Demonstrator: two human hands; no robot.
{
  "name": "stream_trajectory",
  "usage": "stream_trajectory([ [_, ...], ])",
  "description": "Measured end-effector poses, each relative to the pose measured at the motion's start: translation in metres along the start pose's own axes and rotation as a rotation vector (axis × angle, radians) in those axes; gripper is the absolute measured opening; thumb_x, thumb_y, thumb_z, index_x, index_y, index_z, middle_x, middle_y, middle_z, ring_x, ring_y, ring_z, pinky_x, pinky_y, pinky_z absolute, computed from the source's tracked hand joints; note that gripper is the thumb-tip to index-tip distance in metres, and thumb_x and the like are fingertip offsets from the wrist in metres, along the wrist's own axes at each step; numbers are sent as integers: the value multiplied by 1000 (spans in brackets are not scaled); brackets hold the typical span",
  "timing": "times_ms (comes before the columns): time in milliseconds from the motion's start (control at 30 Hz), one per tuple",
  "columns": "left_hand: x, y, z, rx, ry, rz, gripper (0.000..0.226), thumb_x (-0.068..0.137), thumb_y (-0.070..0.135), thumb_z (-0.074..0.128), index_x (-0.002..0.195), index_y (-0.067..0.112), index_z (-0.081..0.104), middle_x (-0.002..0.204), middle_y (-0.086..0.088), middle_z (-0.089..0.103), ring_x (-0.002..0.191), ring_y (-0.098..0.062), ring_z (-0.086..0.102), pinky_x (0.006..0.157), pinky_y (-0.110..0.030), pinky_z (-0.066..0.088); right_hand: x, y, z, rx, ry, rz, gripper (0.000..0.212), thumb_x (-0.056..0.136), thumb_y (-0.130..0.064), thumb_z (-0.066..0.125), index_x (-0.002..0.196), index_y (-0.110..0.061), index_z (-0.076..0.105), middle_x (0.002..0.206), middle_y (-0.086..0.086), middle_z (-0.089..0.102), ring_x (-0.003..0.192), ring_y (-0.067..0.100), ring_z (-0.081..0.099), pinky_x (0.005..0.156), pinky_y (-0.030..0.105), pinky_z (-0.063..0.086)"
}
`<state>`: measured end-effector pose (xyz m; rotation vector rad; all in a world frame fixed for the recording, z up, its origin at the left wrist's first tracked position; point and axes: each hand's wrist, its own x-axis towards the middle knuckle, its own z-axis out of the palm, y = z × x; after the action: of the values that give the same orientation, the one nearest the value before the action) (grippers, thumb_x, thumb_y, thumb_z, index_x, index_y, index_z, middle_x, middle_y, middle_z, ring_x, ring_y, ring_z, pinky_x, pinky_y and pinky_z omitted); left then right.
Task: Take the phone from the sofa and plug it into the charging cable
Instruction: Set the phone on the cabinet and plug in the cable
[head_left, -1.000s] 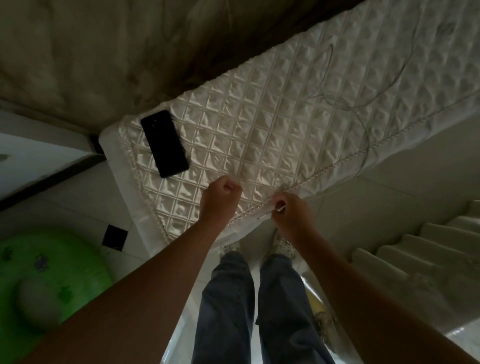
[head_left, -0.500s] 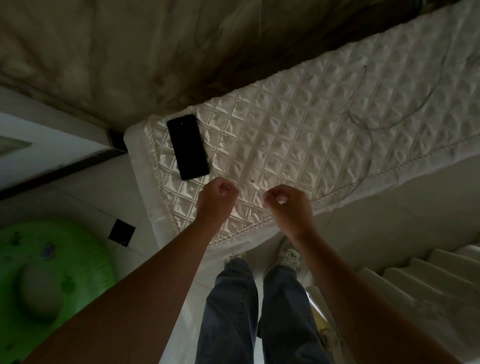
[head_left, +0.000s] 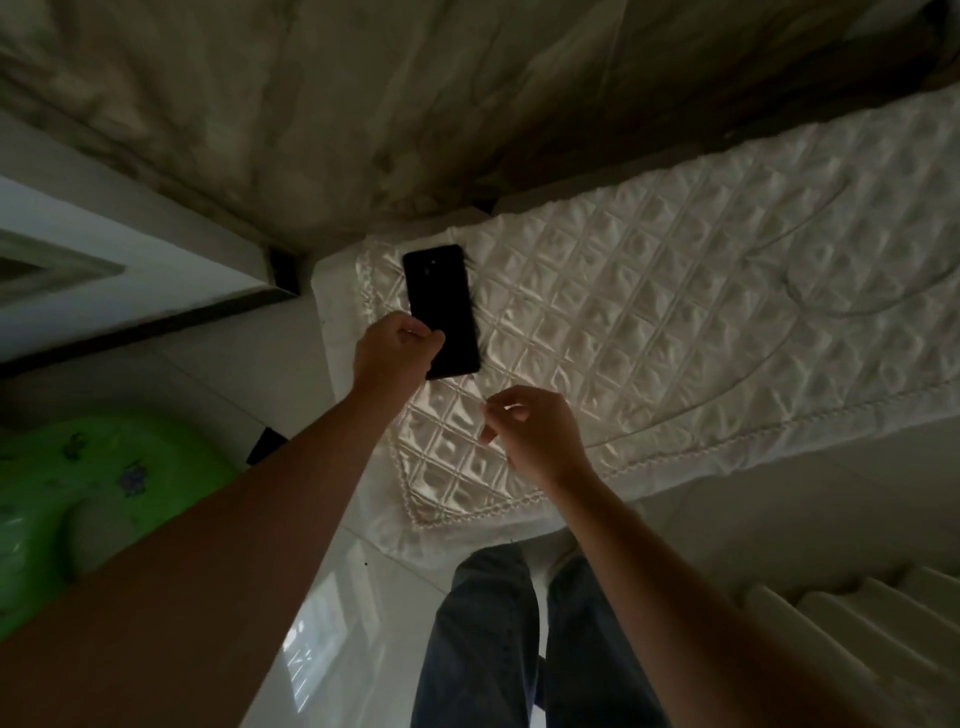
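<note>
A black phone (head_left: 441, 306) lies at the left end of the sofa's white quilted cover (head_left: 675, 291). My left hand (head_left: 397, 348) grips the phone's near left edge, thumb and fingers closed on it. Its right edge looks blurred, and I cannot tell whether it has left the cover. Just below and right of the phone, my right hand (head_left: 535, 431) pinches the white plug end of the charging cable. The thin cable (head_left: 831, 313) loops over the cover far to the right.
A green inflatable ring (head_left: 104, 467) lies on the tiled floor at the left. White steps (head_left: 857, 623) descend at the bottom right. My legs in jeans (head_left: 483, 649) stand against the sofa's front edge. A draped cloth covers the sofa back (head_left: 363, 104).
My left hand has reached forward from the sofa's front edge to the phone and closed on it. My right hand has moved left toward the phone with the plug.
</note>
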<state>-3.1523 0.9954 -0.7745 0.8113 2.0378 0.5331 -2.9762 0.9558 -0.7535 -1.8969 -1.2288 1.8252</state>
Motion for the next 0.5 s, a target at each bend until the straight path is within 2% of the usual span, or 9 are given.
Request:
stream_trajectory([
  [67,7,0,-1,7,-27,-18,17,79,28,75,73,21,61,77,-10,72,72,-29,73,75,-49,60,4,-1,10,43,-22,63,13,83,-25,60,79,-17,69,68,-3,76,34,3,53,42,19,41],
  [167,16,-1,-1,1,-45,-37,19,78,27,76,71,20,60,79,-16,73,71,-33,73,75,-53,60,11,-3,23,46,-45,154,13,81,-23,61,82,-15,71,67,-10,76,39,14,59,43,22,46],
  [300,27,-5,-2,19,-53,-48,25,72,32,79,68,20,57,79,-20,72,76,-40,71,73,-57,58,21,-2,36,41,-60,241,12,80,-22,59,77,-18,70,67,-12,76,41,11,63,36,17,39],
  [400,32,-9,-3,23,-52,-49,30,67,38,78,66,21,54,79,-22,70,77,-42,70,70,-59,58,26,-1,41,30,-46,263,15,81,-20,57,73,-19,69,67,-9,76,40,9,62,43,21,45],
  [500,33,-13,-4,35,-38,-28,33,66,41,78,64,22,52,74,-16,68,72,-38,70,68,-57,58,30,0,44,20,-37,266,18,82,-18,55,78,-14,72,70,-4,77,43,11,64,49,26,48],
])
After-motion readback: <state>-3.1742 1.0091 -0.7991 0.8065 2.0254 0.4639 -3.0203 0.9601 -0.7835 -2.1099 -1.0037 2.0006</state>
